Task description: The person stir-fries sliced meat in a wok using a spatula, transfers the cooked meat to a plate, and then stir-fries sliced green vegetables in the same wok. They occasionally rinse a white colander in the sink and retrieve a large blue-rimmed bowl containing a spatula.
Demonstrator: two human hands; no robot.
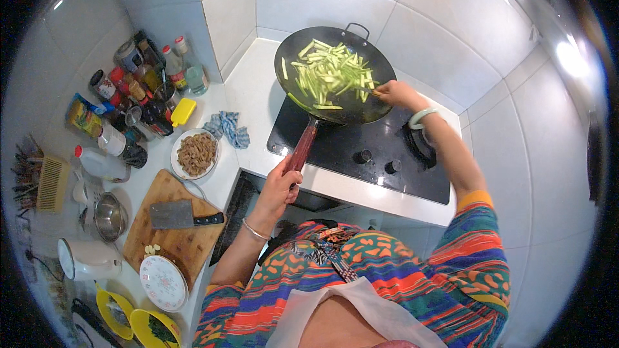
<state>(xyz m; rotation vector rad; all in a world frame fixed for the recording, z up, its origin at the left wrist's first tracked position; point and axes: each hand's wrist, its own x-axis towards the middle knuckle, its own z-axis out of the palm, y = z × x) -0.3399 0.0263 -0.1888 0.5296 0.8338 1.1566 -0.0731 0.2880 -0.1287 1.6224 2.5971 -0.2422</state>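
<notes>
My left hand [280, 186] grips the dark red wooden handle [303, 147] of a black wok [290, 82]. The wok sits over the left side of a black glass gas hob [329, 150]. Pale green vegetable strips [333, 70] lie heaped inside it, a few stuck apart along its left wall. In my right hand [396, 94] is the end of a spatula [370, 91] that reaches into the right side of the strips. Its blade is hidden among them.
Left on the white counter stand a plate of cooked meat strips [197, 153], a blue cloth [229, 128] and several seasoning bottles [150, 111]. Nearer me a cleaver [171, 215] rests on a wooden board [164, 188] with garlic cloves [152, 249], a floral plate [163, 282] and yellow baskets [154, 328].
</notes>
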